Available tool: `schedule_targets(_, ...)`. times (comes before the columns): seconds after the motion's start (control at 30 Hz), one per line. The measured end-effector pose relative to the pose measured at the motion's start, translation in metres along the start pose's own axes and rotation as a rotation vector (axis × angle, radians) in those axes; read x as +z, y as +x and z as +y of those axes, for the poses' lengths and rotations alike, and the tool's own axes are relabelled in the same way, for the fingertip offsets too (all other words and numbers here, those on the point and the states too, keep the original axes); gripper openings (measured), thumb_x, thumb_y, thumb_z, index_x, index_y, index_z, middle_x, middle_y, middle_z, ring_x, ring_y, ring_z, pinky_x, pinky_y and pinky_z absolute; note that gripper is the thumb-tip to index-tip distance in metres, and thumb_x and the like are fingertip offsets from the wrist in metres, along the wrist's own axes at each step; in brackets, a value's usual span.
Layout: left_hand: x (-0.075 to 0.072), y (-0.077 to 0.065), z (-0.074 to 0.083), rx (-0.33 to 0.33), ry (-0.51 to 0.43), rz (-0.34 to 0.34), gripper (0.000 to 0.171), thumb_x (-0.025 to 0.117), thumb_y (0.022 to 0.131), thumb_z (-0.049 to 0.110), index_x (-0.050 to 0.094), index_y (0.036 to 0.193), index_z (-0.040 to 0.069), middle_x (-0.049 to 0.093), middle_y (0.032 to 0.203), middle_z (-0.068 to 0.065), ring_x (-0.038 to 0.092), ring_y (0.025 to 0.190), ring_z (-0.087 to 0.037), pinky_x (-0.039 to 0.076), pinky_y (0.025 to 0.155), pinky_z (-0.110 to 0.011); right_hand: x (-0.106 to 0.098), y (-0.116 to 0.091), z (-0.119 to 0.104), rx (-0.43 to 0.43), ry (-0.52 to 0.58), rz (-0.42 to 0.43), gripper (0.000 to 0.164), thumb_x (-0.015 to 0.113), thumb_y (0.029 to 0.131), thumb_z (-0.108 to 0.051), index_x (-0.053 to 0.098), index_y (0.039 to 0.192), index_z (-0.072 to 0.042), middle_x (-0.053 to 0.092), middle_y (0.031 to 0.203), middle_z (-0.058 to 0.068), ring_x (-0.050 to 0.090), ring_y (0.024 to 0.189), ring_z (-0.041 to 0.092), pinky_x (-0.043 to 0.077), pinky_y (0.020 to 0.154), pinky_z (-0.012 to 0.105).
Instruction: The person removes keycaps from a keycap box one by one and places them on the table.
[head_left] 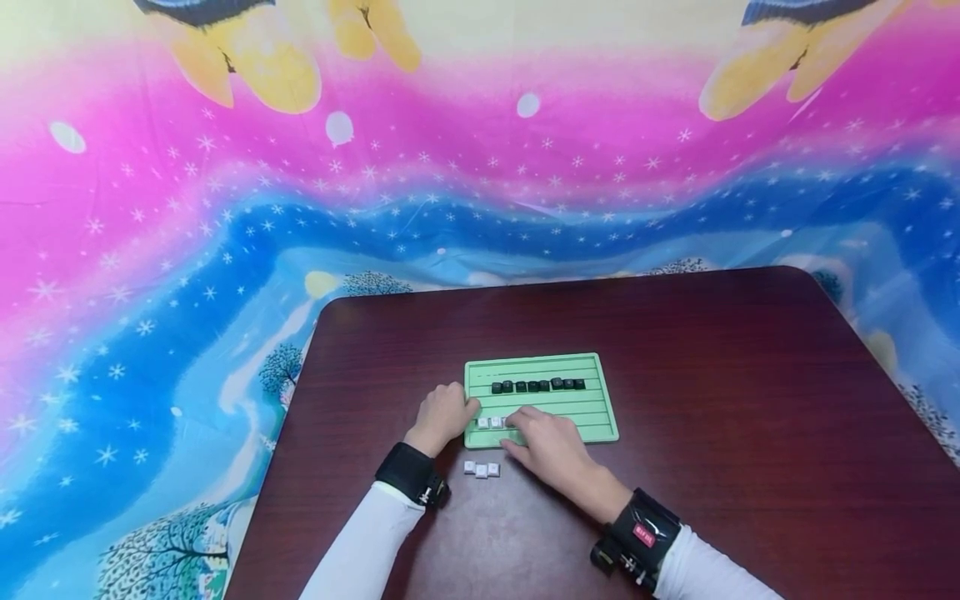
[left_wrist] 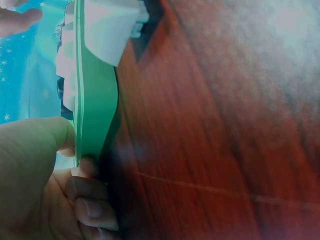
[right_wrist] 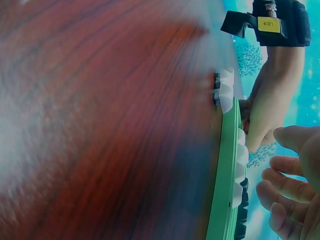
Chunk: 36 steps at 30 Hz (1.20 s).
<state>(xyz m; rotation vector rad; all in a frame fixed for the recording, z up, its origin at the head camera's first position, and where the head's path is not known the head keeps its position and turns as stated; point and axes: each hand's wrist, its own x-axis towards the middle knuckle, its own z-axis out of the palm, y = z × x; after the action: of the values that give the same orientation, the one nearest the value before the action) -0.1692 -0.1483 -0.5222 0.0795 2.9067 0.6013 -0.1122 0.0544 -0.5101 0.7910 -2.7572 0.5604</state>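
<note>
A light green tray with ridged rows (head_left: 540, 406) lies on the table. Along an upper row sit several black keycaps (head_left: 533, 386); a lower row carries white keycaps (head_left: 489, 422) at its left end. My left hand (head_left: 442, 414) grips the tray's left edge, thumb on top and fingers curled underneath in the left wrist view. Over the lower row is my right hand (head_left: 551, 446), its fingertips by the rightmost visible white keycap. In the right wrist view that hand's fingers (right_wrist: 290, 185) are loosely bent, with nothing visible between them. Three loose white keycaps (head_left: 482, 470) lie in front of the tray.
The dark reddish-brown table (head_left: 720, 375) extends around the tray, with rounded far corners. Behind it hangs a colourful printed cloth (head_left: 465, 167). Black bands with small cameras (head_left: 637, 537) are strapped on both wrists.
</note>
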Motion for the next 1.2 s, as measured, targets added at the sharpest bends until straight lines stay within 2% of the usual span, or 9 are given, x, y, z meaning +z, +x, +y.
schedule_targets(0.8,0.003,0.002,-0.002,0.006,-0.021,0.009,0.040,0.056,0.091,0.025,0.037,0.057,0.016,0.028,0.054,0.004,0.030,0.046,-0.015,0.027,0.046,-0.029,-0.002,0.004,0.015,0.053,0.028,0.002,0.021,0.080,0.084,-0.031,0.074,0.100,-0.018,0.070,0.094,-0.007,0.068,0.075,0.008,0.051,0.057,0.027)
schedule_targets(1.2,0.004,0.002,-0.002,0.013,-0.026,0.014,0.041,0.055,0.091,0.024,0.036,0.057,0.016,0.026,0.054,0.004,0.028,0.047,-0.015,0.026,0.046,-0.029,0.001,0.005,0.020,0.091,0.002,-0.041,0.022,0.079,0.085,-0.028,0.074,0.104,-0.018,0.071,0.100,-0.006,0.069,0.080,0.009,0.052,0.058,0.030)
